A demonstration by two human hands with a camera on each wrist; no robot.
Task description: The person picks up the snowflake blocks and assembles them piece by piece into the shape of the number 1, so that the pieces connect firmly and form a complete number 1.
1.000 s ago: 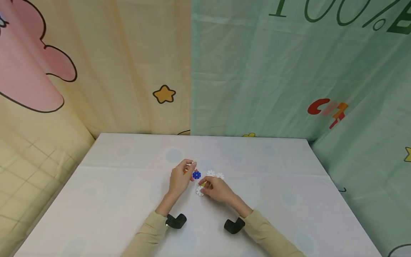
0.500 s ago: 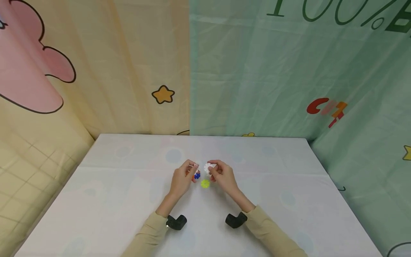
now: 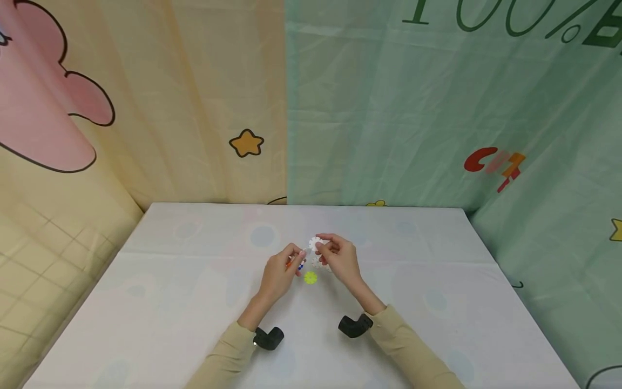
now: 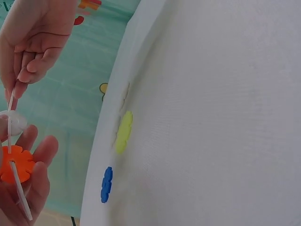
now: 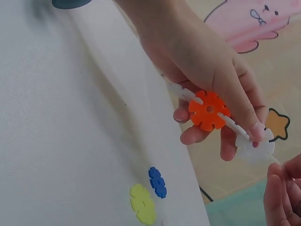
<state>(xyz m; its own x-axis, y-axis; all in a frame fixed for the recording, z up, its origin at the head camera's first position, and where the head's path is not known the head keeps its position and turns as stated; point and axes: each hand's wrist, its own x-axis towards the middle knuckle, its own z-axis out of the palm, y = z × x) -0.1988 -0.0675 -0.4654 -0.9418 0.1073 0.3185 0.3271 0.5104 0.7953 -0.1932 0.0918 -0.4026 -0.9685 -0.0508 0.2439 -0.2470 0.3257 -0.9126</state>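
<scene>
My left hand [image 3: 278, 274] grips a joined chain of notched plastic discs. In the right wrist view, an orange disc [image 5: 209, 110] sits mid-chain, with white discs slotted into it. Its thumb presses a white disc [image 5: 255, 148] at the chain's end. My right hand [image 3: 342, 263] pinches another white disc [image 3: 313, 244] between thumb and fingers. In the right wrist view that disc is edge-on against the end disc; whether it is slotted in I cannot tell. Below the hands, a yellow disc [image 3: 310, 277] and a blue disc [image 5: 157, 182] lie on the table.
Loose white discs [image 3: 318, 263] lie on the white-covered table [image 3: 413, 302] behind the yellow one, partly hidden by the right hand. Curtains [image 3: 369, 119] stand behind the table. Each wrist carries a black camera mount [image 3: 356, 326].
The right hand has picked up a white disc from beside the yellow one and moved it up and left to the chain. The left hand has shifted slightly right, its chain tilting.
</scene>
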